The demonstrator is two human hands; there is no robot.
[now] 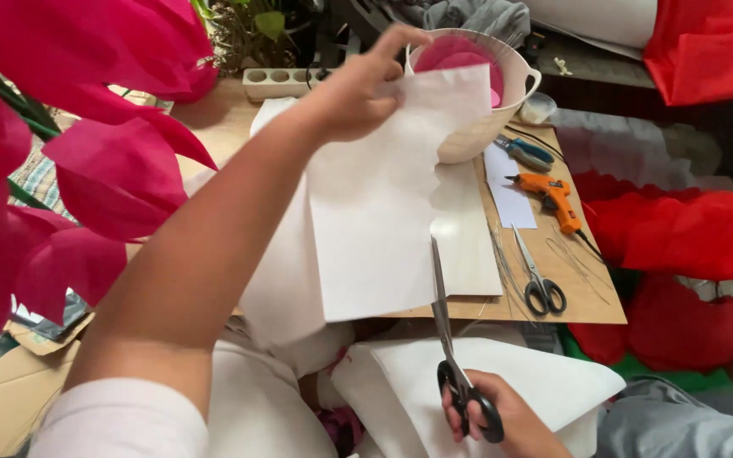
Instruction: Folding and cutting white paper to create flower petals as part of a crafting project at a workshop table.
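Our left hand (354, 97) pinches the top edge of the white sheet (383, 203), lifting it above the desk (587, 288). Our right hand (502, 416), fingers thru the handles, grips the black scissors (451, 339); blades are together, tip touching the sheet's right edge. Right of sheet: 2nd scissors (539, 276), orange glue gun (555, 199). Behind sheet: white bowl (515, 93) w/ pink material.
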